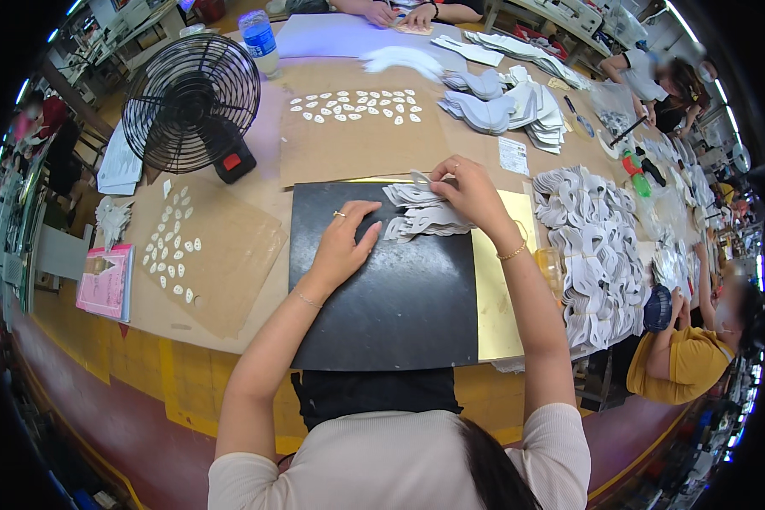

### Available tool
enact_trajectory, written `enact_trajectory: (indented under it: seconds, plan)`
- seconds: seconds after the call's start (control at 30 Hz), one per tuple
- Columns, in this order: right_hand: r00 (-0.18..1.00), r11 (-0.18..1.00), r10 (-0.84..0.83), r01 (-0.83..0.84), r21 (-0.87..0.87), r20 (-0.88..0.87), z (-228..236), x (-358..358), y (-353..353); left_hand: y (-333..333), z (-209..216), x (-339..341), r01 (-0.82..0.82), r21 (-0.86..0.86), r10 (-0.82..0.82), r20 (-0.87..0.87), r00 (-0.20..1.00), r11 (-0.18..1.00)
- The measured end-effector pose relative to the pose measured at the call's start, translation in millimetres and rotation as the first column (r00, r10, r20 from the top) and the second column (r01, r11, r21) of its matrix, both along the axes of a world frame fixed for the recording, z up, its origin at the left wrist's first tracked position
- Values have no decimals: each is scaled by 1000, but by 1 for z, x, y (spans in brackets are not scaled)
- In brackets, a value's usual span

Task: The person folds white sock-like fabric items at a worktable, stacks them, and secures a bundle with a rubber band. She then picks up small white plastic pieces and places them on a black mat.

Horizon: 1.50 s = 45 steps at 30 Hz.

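A black mat (382, 297) lies on the table in front of me. Near its far edge rests a small stack of white curved cut-out pieces (425, 223), in overlapping rows. My right hand (467, 195) is at the far right of this stack, thumb and fingers pinched on the end of one white piece (418, 180). My left hand (346, 242) lies on the mat left of the stack, fingers apart and holding nothing. Under the mat, a yellow sheet (500, 289) shows along the right side.
Right of the mat are large bundled stacks of white cut-out pieces (599, 255). Small white ovals lie on brown paper sheets (361, 153) ahead and left. A black fan (191, 106), a bottle (259, 42) and a pink book (104, 280) stand left. Co-workers surround the table.
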State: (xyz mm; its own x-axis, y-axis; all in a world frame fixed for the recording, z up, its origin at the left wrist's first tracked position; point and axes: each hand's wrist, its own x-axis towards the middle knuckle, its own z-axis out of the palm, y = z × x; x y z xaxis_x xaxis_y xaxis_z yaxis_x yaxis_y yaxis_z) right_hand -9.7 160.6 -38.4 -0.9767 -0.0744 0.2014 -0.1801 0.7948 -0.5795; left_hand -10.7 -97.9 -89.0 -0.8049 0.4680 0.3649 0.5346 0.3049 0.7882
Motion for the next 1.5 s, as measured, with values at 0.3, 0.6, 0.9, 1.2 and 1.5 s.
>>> enact_trajectory:
  seconds: [0.3,0.6,0.9,1.2,1.5]
  plan:
    - [997,981,-8,-8,-194,-82,28,37,12,-3,-15,-7,12,72,-8,-61,998,997]
    - [977,773,73,-182,-607,-200,64,97,10,-18,-8,-1,32,129,-38,47,998,991]
    - [860,815,429,-237,-529,276,80,87,-46,-189,-2,20,-561,-125,574,114,811,818]
    - [808,852,248,82,-518,535,-27,47,-101,-293,10,-26,-508,-543,449,-250,858,668]
    - [850,875,163,110,-471,500,-32,53,-102,-295,32,-73,-118,-876,-15,-141,990,467]
